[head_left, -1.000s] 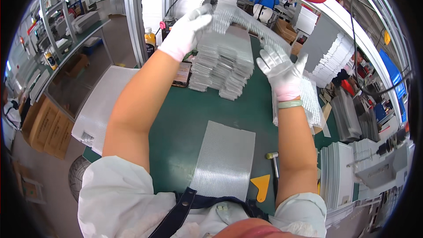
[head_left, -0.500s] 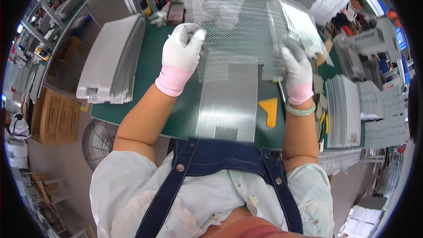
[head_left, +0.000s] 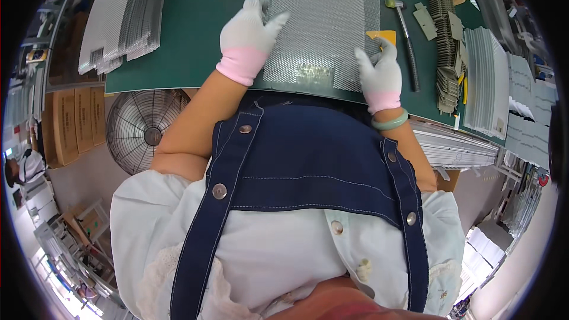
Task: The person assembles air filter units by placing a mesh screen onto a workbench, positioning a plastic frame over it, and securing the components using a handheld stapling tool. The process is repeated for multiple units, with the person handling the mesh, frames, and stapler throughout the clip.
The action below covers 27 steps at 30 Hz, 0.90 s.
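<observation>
Two half-open grips [head_left: 246,34] [head_left: 380,78] at sheet's [head_left: 317,24] edges

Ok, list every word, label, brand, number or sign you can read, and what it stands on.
Brown cartons: dark printing, too small to read.
Textured sheet, hammer, yellow scraper: none that I can make out.
Elsewhere toward the rim: too small or blurred to tell.

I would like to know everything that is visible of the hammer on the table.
The hammer lies on the green table, to the right of the right hand, with its head toward the far side. The head has a yellowish-green end; the shaft looks like bare metal, and the grip is dark, perhaps rubber. Only the table touches it.
</observation>
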Each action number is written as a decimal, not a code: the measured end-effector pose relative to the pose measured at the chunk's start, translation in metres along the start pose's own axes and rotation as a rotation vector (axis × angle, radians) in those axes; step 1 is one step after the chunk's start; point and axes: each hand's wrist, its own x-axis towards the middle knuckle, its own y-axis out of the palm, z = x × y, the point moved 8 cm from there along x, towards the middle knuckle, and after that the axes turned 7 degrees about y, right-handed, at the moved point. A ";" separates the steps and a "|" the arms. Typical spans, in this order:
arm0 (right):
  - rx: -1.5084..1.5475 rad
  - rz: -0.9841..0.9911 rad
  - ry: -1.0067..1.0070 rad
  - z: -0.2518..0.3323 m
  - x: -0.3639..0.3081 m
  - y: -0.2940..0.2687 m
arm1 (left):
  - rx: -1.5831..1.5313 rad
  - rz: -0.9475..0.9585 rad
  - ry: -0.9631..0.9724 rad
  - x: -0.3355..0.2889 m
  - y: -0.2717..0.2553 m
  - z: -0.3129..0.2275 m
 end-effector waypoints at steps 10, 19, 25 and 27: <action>-0.198 0.125 0.102 -0.020 -0.005 0.024 | 0.054 0.147 -0.076 -0.014 0.037 0.015; -0.335 0.132 0.074 -0.014 -0.003 0.031 | 0.121 0.188 -0.093 -0.018 0.051 0.030; -0.351 0.141 0.076 -0.015 -0.001 0.031 | 0.130 0.305 -0.178 -0.012 0.051 0.028; -0.355 0.154 0.079 -0.014 -0.002 0.032 | 0.115 0.319 -0.195 -0.012 0.050 0.029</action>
